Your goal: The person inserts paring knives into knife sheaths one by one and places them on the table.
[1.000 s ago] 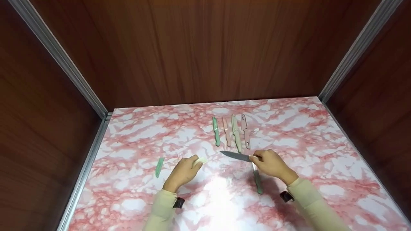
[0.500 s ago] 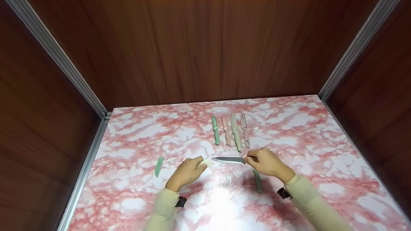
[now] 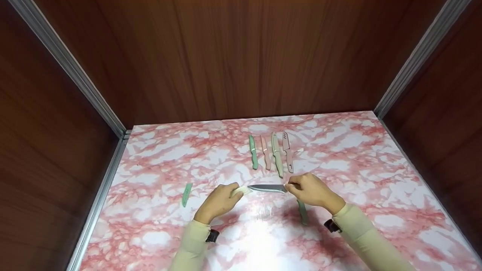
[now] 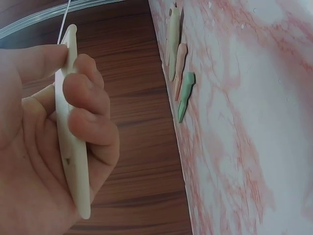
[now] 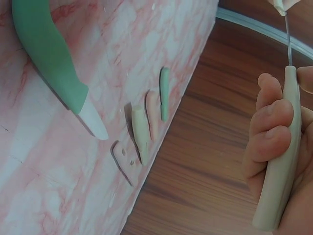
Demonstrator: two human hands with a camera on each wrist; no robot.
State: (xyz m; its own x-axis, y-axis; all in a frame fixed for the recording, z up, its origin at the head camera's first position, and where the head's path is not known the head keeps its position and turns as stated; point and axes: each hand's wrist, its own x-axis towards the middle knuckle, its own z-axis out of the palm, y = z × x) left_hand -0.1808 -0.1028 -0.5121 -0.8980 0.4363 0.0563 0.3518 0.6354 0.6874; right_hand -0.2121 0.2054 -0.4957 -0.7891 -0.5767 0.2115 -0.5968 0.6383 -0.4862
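I watch a person's left hand [image 3: 216,203] through the head view, its fingers and thumb curled round a smooth, flat, cream-coloured blade cover [image 4: 76,161]; the right hand [image 3: 310,190] grips the rounded cream handle [image 5: 274,196] of a knife whose dark grey pointed blade [image 3: 267,188] lies almost level between the two hands, above the table; the blade's tip meets the end of the cover nearest it, though I cannot tell whether it has gone inside.

Below the right hand I find a knife with a curved green handle [image 3: 302,212] lying on the table; the right wrist view also gives me its short, pale blade [image 5: 93,120]; over to the left, just past the left hand, a narrow green blade cover [image 3: 186,195] lies on its own.

Beyond the hands I count four knives side by side, their handles towards the person; from left to right they are a slim green knife [image 3: 254,158], a slim pink knife [image 3: 267,158], a longer cream knife [image 3: 278,162] and a broader pink knife [image 3: 289,156] with a hole in its handle; all rest on a red-and-white marble-patterned tabletop [image 3: 158,229], with a dark brown wood-grain panel [image 3: 233,64] behind.
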